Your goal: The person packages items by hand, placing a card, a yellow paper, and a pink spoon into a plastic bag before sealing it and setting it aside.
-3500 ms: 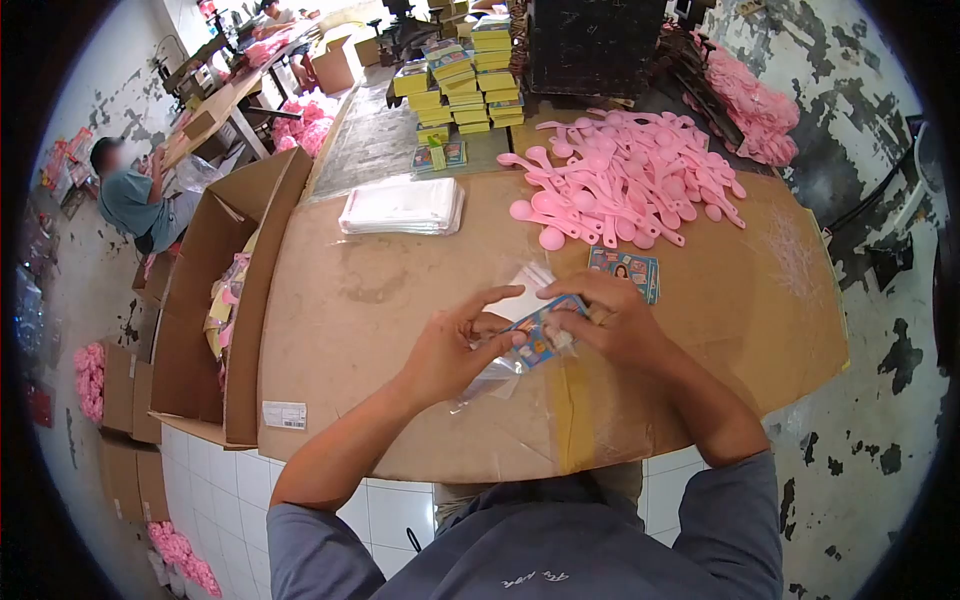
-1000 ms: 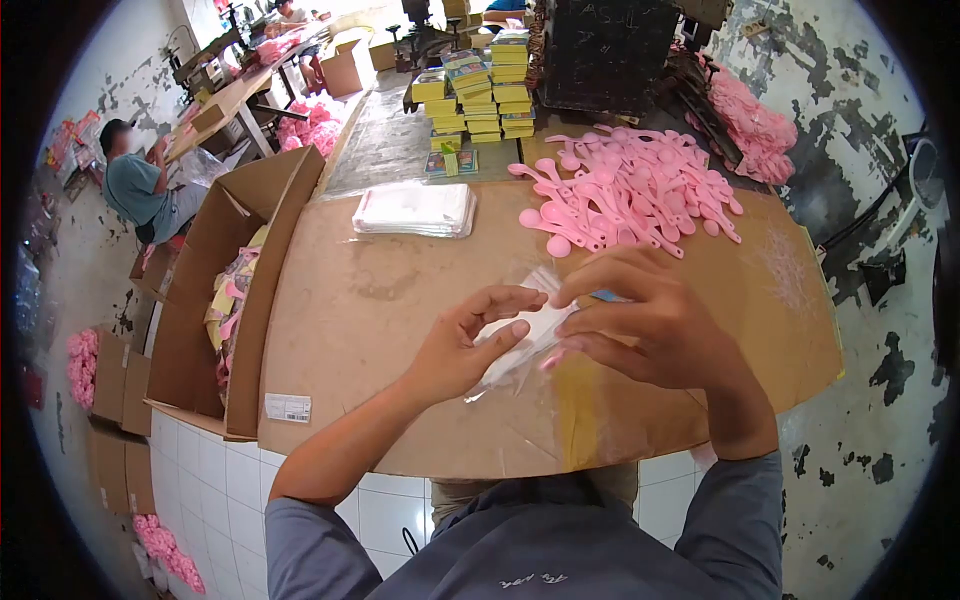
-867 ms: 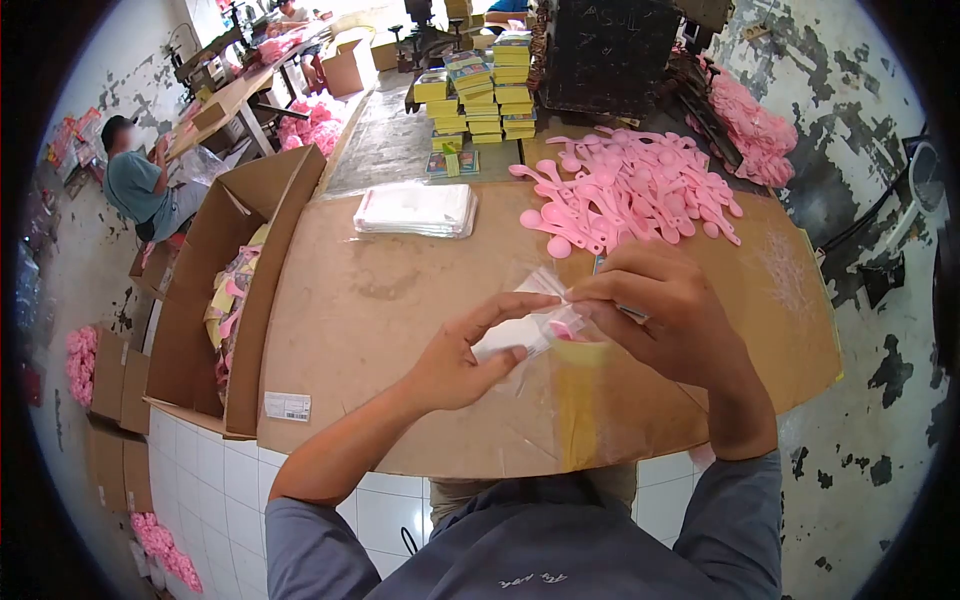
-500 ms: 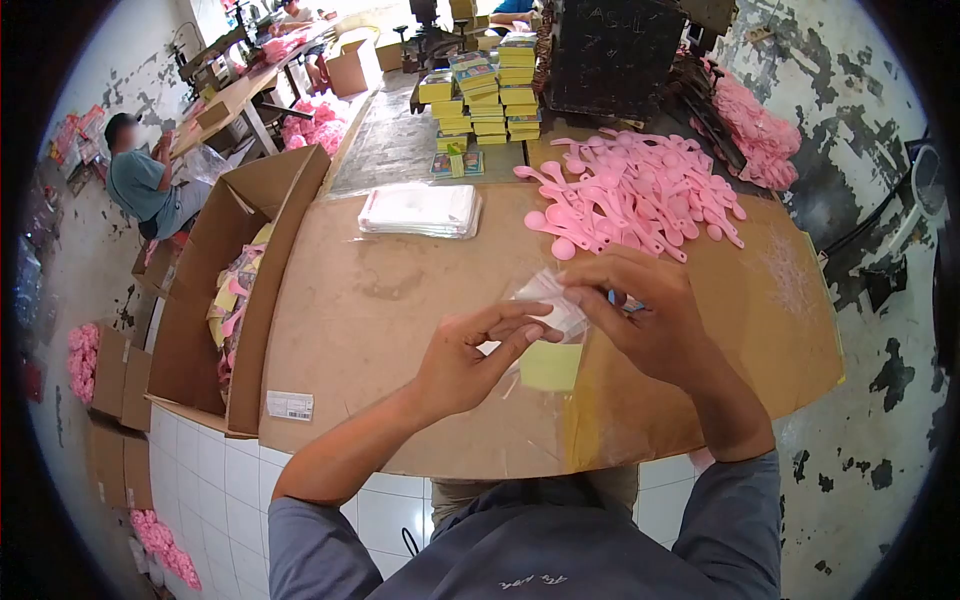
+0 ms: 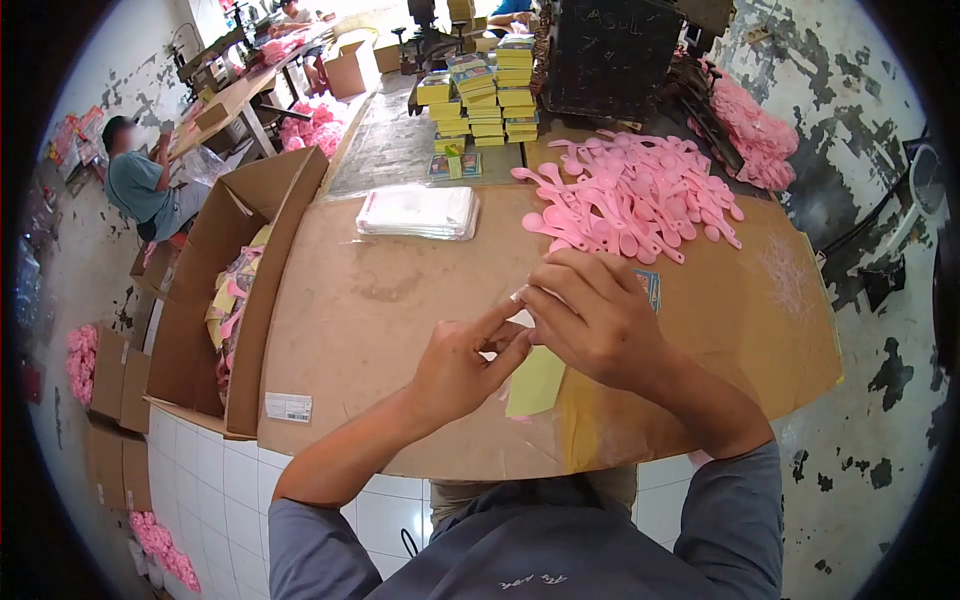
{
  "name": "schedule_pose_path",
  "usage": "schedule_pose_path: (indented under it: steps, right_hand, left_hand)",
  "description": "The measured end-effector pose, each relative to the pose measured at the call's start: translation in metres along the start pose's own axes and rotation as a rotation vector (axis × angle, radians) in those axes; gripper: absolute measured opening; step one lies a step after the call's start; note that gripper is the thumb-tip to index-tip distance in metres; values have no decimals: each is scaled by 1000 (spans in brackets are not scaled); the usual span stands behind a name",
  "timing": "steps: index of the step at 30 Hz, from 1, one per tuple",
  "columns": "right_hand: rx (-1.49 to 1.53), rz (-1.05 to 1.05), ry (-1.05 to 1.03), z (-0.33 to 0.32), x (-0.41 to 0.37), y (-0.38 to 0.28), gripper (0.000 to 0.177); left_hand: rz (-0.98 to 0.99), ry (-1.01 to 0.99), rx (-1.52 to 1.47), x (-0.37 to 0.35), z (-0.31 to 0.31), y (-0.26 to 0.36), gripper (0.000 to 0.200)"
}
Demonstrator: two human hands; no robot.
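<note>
Head view, looking down on a cardboard top [image 5: 380, 300]. At its middle, left hand [image 5: 462, 362] and right hand [image 5: 592, 322] pressed together, fingertips touching. Left hand half closed, forefinger stretched out and thumb under it, pinching the upper edge of a packet [image 5: 536, 382]. Right hand seen from the back, fingers curled shut over the same edge, the grip itself hidden under the knuckles. Packet a yellow card in a clear sleeve, hanging tilted below both hands, just above the near edge of the cardboard top, a bit of pink at its lower tip.

Just beyond the right hand, a printed card [image 5: 650, 285], mostly covered by the knuckles. Farther back on the right, a loose heap of pink spoons [image 5: 632, 195]. Left of the spoons and well apart from the hands, a flat stack of clear bags [image 5: 418, 212]. Behind those, piled yellow boxes [image 5: 480, 100] and a dark crate [image 5: 610, 55].

Against the left edge of the cardboard top, an open carton [image 5: 200, 300] with filled packets inside. Beyond it, low at the far left, another person [image 5: 135, 185] in a grey-green shirt.
</note>
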State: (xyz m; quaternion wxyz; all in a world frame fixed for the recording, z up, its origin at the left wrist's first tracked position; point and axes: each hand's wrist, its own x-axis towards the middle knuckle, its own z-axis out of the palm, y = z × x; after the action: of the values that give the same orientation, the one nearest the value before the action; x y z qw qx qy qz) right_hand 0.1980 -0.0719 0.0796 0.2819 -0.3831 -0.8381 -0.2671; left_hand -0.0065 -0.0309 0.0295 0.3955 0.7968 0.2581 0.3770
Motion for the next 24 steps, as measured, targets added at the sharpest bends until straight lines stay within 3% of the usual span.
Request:
schedule_pose_path:
  steps: [4, 7, 9, 11, 13, 17, 20, 24]
  right_hand:
    - [19, 21, -116, 2, 0, 1, 20]
    - [134, 253, 52, 2, 5, 19, 8]
    - [512, 486, 19, -8, -6, 43, 5]
    - [1180, 830, -179, -43, -26, 64, 7]
    - [1337, 985, -185, -86, -54, 87, 10]
    - [1541, 853, 362, -119, -151, 167, 10]
    - [465, 1320, 120, -109, -236, 230, 28]
    - [-492, 1008, -154, -104, -234, 192, 42]
  left_hand:
    - [53, -63, 115, -1, 1, 3, 40]
    - [35, -55, 5, 2, 1, 3, 38]
    - [-19, -58, -125, 3, -2, 0, 39]
    - [-135, -74, -207, 7, -6, -11, 39]
    - [-215, -85, -309, 9, -9, -13, 40]
    - [-270, -75, -458, 11, -12, -12, 42]
    - [-281, -47, -476, 13, -10, -11, 41]
    - [-292, -13, -469, 16, -11, -10, 39]
